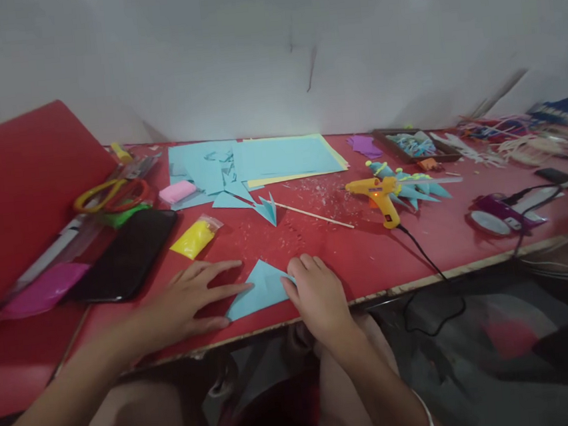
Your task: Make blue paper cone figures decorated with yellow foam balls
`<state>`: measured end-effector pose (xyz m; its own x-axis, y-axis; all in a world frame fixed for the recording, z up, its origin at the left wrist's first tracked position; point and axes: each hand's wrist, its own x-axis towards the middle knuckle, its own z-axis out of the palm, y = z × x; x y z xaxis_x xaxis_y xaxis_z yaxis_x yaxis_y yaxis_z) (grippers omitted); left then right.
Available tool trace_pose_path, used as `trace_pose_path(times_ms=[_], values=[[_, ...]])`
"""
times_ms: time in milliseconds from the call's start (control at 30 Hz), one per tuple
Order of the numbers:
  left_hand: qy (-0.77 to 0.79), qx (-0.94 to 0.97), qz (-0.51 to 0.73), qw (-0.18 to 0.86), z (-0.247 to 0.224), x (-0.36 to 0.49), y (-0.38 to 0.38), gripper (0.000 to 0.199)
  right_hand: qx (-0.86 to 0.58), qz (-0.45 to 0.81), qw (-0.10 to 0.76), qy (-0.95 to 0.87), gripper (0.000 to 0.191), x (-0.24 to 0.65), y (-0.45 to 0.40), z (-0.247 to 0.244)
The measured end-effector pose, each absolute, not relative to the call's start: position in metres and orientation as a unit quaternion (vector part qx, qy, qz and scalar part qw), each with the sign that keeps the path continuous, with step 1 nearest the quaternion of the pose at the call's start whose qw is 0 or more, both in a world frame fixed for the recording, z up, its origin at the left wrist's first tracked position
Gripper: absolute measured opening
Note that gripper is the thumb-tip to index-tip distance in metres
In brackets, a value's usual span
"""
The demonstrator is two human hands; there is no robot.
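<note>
A light blue folded paper triangle (262, 290) lies flat at the front edge of the red table (359, 259). My left hand (194, 298) rests with fingers spread, its fingertips touching the paper's left side. Thumb and curled fingers of my right hand (319, 295) pinch the right corner of the same paper. Just beyond it stands a folded blue paper piece with points (267, 209), beside a thin wooden stick (314, 215). A yellow glue gun (375, 194) with a small lit light lies to the right, its cord hanging over the edge.
Blue sheets (283, 157) lie at the back. On the left are a black phone (127, 258), scissors (99, 197), a yellow packet (193, 238) and a pink block (177, 192). Rightward are spiky blue pieces (420, 190), a tray (392, 143) and a purple device (500, 213).
</note>
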<state>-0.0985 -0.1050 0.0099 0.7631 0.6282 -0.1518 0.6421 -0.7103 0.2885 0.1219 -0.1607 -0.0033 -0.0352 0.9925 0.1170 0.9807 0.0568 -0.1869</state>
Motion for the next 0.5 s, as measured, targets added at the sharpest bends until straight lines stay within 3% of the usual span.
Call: trace_pose_path(times_ms=[267, 500], values=[[0.339, 0.925, -0.028, 0.167, 0.011, -0.099, -0.104, 0.048, -0.448, -0.038, 0.191, -0.872, 0.024, 0.101, -0.182, -0.009], [0.335, 0.925, -0.037, 0.174, 0.011, -0.098, -0.103, 0.046, -0.436, 0.006, 0.211, -0.875, 0.031, 0.103, -0.191, -0.022]])
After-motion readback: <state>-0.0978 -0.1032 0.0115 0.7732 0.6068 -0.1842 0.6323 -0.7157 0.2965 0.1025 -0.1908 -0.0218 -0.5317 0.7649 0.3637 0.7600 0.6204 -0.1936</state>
